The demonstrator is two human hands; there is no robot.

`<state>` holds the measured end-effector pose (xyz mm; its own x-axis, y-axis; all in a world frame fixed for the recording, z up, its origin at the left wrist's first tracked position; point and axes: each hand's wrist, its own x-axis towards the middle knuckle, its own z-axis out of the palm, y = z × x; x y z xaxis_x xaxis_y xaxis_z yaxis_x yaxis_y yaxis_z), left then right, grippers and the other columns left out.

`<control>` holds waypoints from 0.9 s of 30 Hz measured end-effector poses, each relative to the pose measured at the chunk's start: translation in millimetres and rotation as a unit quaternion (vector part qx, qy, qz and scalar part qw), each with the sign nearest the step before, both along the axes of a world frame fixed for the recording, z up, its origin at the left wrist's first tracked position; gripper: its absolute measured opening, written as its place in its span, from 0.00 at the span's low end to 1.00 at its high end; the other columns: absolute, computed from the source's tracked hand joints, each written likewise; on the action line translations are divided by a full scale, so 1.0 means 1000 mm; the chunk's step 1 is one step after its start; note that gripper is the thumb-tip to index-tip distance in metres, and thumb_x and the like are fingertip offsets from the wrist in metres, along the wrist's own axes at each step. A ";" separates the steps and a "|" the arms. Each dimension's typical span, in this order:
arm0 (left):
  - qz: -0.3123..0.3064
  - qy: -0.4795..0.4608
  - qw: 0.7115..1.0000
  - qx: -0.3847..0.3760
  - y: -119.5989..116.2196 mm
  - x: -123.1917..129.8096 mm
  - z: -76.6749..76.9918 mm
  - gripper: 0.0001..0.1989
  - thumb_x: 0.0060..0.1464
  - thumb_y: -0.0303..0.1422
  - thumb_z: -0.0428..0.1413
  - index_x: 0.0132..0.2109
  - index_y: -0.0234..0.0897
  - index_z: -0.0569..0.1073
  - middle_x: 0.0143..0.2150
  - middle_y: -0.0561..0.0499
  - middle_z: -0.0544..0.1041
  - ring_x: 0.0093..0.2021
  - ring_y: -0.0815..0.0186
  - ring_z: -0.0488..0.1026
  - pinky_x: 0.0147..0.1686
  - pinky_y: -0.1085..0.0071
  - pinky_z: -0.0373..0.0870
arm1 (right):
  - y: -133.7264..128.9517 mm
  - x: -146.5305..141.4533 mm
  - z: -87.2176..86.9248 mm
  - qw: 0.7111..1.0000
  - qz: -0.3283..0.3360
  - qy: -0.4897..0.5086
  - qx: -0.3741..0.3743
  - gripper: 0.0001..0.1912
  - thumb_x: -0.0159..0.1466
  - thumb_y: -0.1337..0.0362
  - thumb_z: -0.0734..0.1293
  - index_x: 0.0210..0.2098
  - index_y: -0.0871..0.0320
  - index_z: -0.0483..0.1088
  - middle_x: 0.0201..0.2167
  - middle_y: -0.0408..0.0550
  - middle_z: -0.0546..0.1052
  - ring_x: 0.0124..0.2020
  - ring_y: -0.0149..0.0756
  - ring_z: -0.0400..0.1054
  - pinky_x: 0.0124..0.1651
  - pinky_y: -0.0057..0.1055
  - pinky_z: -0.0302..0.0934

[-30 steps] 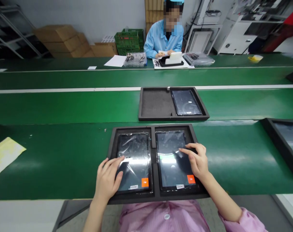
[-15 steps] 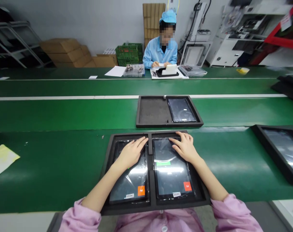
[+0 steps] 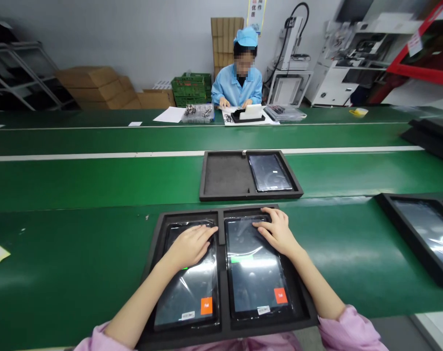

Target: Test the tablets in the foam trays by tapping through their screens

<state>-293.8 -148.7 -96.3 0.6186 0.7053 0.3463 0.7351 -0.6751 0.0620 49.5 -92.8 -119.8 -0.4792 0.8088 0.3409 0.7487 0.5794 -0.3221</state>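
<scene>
A black foam tray lies in front of me on the green bench and holds two film-covered tablets side by side. My left hand lies flat on the upper half of the left tablet, fingers spread and pointing right. My right hand rests with spread fingers on the top of the right tablet. Each tablet screen shows an orange "Fail" square near its lower right corner and a green bar near the middle. Neither hand grips anything.
A second black tray lies further back on the belt with one tablet in its right slot. Another tray with a tablet sits at the right edge. A person in a blue coat works across the line.
Both hands slid from the lower middle of the tablets up to their top parts. The view lifted, so the tray now sits lower in the picture.
</scene>
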 end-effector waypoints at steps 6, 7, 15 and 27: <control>0.048 -0.044 0.997 0.048 0.000 -0.008 0.013 0.16 0.69 0.32 0.46 0.45 0.37 0.78 0.38 0.49 0.81 0.36 0.63 0.78 0.41 0.66 0.73 | 0.003 0.008 0.001 0.995 -0.031 0.085 -0.033 0.26 0.75 0.59 0.52 0.42 0.48 0.82 0.55 0.51 0.71 0.58 0.49 0.61 0.64 0.52 0.53; 0.069 -0.045 0.996 0.039 0.001 -0.009 0.014 0.17 0.69 0.34 0.45 0.41 0.38 0.78 0.38 0.49 0.81 0.36 0.63 0.77 0.42 0.64 0.72 | 0.003 0.008 0.001 0.993 -0.059 0.096 -0.035 0.26 0.75 0.60 0.51 0.42 0.49 0.82 0.54 0.52 0.71 0.57 0.48 0.62 0.63 0.52 0.54; 0.147 -0.045 0.986 -0.059 0.009 -0.015 0.011 0.22 0.67 0.44 0.43 0.46 0.44 0.82 0.51 0.44 0.79 0.52 0.52 0.74 0.53 0.52 0.68 | 0.004 0.002 0.002 0.993 -0.071 0.090 -0.039 0.23 0.73 0.62 0.56 0.38 0.49 0.84 0.55 0.54 0.70 0.59 0.49 0.60 0.63 0.53 0.52; 0.115 -0.018 0.975 -0.190 0.038 0.002 0.020 0.27 0.70 0.43 0.36 0.57 0.37 0.74 0.56 0.43 0.78 0.55 0.58 0.75 0.54 0.62 0.73 | 0.007 -0.002 -0.003 0.976 -0.191 0.104 -0.029 0.17 0.65 0.70 0.59 0.45 0.52 0.78 0.57 0.56 0.68 0.59 0.51 0.58 0.59 0.52 0.58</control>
<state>-291.6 -110.3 -76.8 0.4212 0.9055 0.0509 0.8571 -0.4158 0.3041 47.0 -85.7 -123.1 -0.0650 0.9355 0.3473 0.8216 0.2477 -0.5134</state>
